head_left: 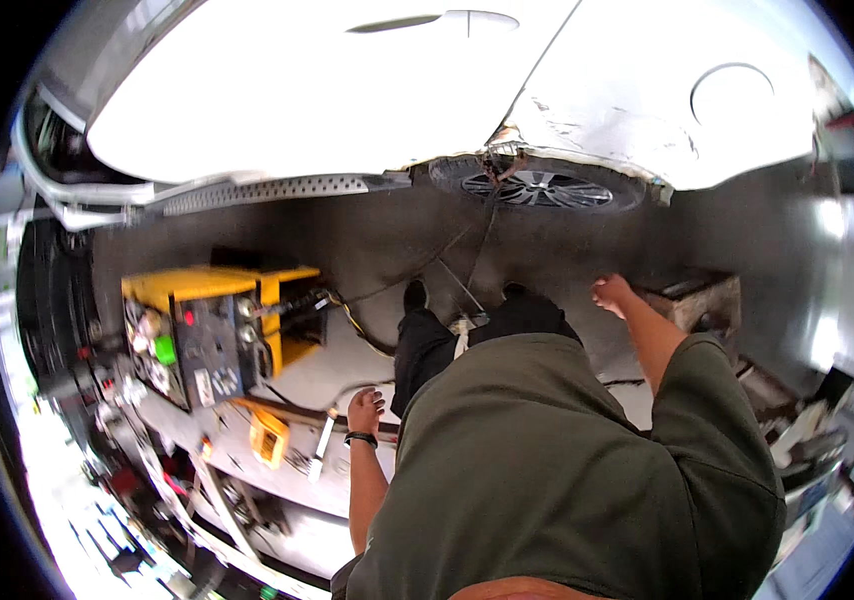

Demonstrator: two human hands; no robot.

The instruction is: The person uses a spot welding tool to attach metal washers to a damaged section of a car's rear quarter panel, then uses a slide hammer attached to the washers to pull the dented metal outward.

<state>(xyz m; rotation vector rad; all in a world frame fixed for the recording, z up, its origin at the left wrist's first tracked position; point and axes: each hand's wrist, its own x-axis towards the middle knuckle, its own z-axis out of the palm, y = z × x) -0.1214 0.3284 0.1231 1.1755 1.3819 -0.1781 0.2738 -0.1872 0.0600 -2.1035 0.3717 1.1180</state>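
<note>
Head view looked straight down the person's olive shirt (547, 470) and dark trousers (447, 340) to a grey shop floor (367, 240); both feet planted, toes pointed at a white car (347, 90); car's rear wheel (537, 187) sat just ahead of the feet, with scraped, torn bodywork (567, 125) above the arch.

Left hand (365, 410) hung low beside the left thigh, fingers curled loosely inward, nothing gripped that I could see; dark band (360, 438) on that wrist; hand was over a pale bench surface (337, 375), near a flat metal strip (324, 445) and a small yellow tool (269, 438), touching neither as far as I could tell.

Right hand (611, 294) was stretched out and forward at arm's length, fingers bent, empty; it hovered near a worn box-like block (702, 300) on the floor, apart from it.

A thin cable (482, 250) ran from the damaged wheel arch down toward the feet; where it ended was hidden by the trousers; a light strip (461, 335) hung at the person's waist.

Left of the legs: yellow machine (217, 330) with a dark front panel of knobs and sockets, black leads (347, 310) running off it toward the legs; cluttered shelves (117, 440) lay at far left, too blurred to itemise.
</note>
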